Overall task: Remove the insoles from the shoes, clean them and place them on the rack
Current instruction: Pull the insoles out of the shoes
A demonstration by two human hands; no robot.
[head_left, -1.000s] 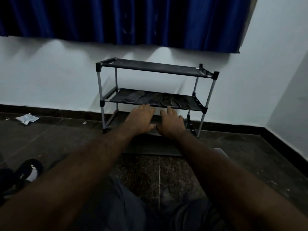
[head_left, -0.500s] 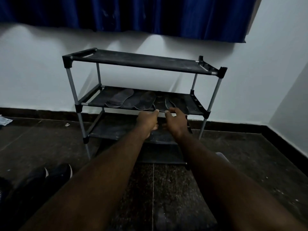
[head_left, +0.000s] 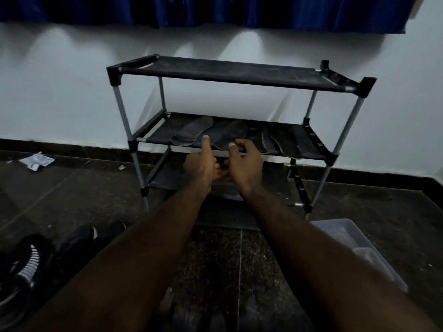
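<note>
Dark tiled floor [head_left: 72,195] is lying under the work area. Fingers [head_left: 205,143] of the left hand [head_left: 201,165] and right hand [head_left: 248,164] are curling at the middle shelf's front edge; whether they are gripping anything cannot be determined. Flat dark grey insoles [head_left: 191,131] are lying on that shelf of the black tube-frame rack [head_left: 239,73].

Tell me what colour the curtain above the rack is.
The curtain is deep blue, seen in the head view.
</note>
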